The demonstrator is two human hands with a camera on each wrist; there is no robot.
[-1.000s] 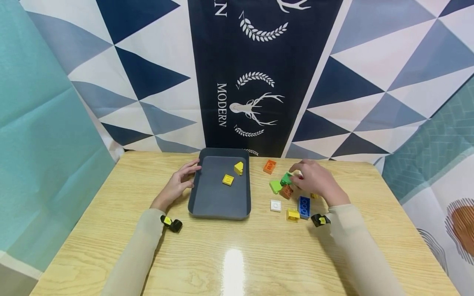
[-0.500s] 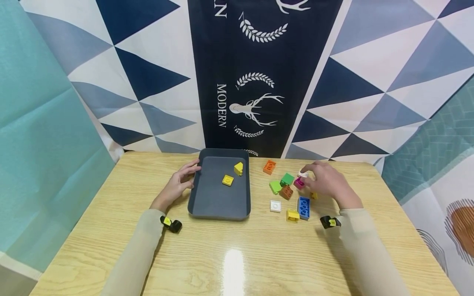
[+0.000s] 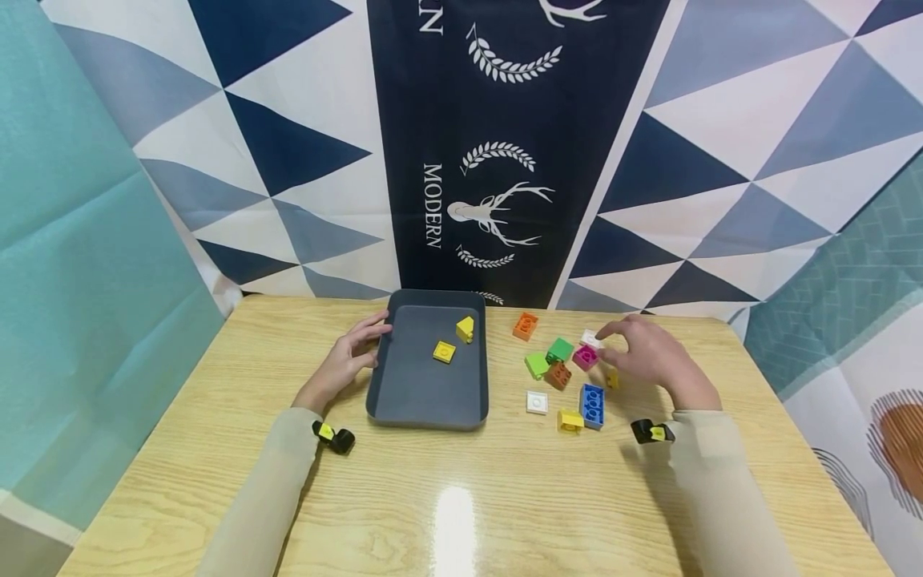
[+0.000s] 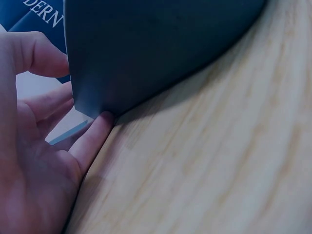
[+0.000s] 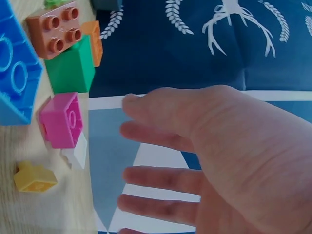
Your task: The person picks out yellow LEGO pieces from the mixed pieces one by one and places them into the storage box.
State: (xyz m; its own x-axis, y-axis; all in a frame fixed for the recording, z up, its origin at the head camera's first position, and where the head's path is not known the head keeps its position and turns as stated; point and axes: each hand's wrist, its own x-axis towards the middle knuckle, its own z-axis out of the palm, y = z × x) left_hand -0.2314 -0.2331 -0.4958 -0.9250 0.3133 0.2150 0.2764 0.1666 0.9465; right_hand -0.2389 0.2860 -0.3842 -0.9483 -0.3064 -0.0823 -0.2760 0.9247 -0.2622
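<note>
My left hand (image 3: 346,359) rests against the left side of a dark grey tray (image 3: 425,405). In the left wrist view its fingertips touch the outer wall of that tray (image 4: 146,44). Two yellow bricks, a sloped one (image 3: 465,329) and a flat square one (image 3: 444,352), lie inside. Over the loose bricks to the right hovers my right hand (image 3: 652,357), with nothing in its fingers. Nearest to it are a magenta brick (image 3: 586,357), a white brick (image 3: 590,339) and a small yellow brick (image 3: 612,378). The right wrist view shows that magenta brick (image 5: 62,120) apart from the spread fingers.
Between tray and right hand lie an orange brick (image 3: 525,325), a green brick (image 3: 559,350), a lime brick (image 3: 537,365) and a brown brick (image 3: 558,375). Closer to me are a white square brick (image 3: 537,402), a yellow brick (image 3: 570,421) and a blue brick (image 3: 593,405).
My right hand has drawn back to the right from the green brick, uncovering the magenta and white bricks. The left hand and tray have stayed in place.
</note>
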